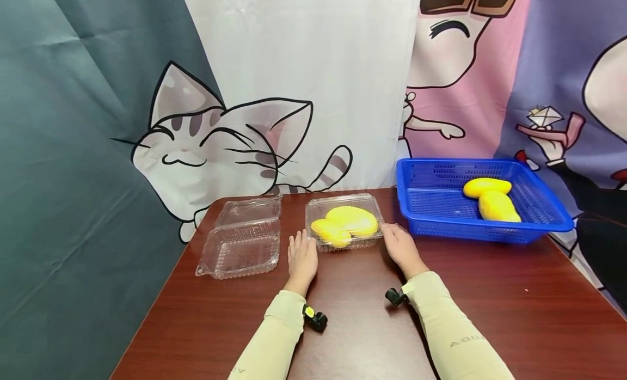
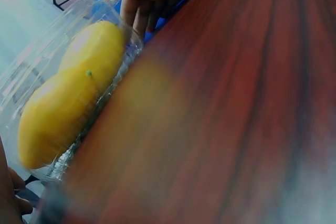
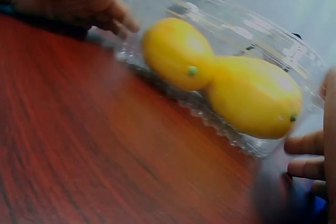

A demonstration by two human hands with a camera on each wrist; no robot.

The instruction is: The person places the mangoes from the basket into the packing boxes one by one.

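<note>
1. Closed box: A clear plastic box point(image 1: 364, 200) sits near the far edge of the table point(image 1: 352, 325), between the two hands. Its lid lies over the base; whether it is latched cannot be told.
2. Contents: Two yellow mangoes lie side by side inside, a large mango point(image 1: 354, 220) and a small mango point(image 1: 331, 233). The small one lies toward the left side.
3. Left hand point(image 1: 302, 260): Positioned at the box's near left corner. The fingers are extended and apart, and the hand is released, with no grasp on the box.
4. Right hand point(image 1: 401, 249): Positioned at the box's near right corner, thumb at the lid edge and fingers beside the wall. Whether it pinches the corner or only touches it cannot be told.
5. Open box: A second clear box point(image 1: 242, 249) stands to the left of the left hand, lid folded back toward the backdrop point(image 1: 313, 42).
6. Basket: A blue plastic basket point(image 1: 485, 234) stands at the far right of the table. Two more mangoes rest in its right half, an upper mango point(image 1: 487, 188) touching a lower mango point(image 1: 498, 206).
7. Backdrop: Printed cloth with cartoon figures, including a striped cat, hangs behind the table.
</note>
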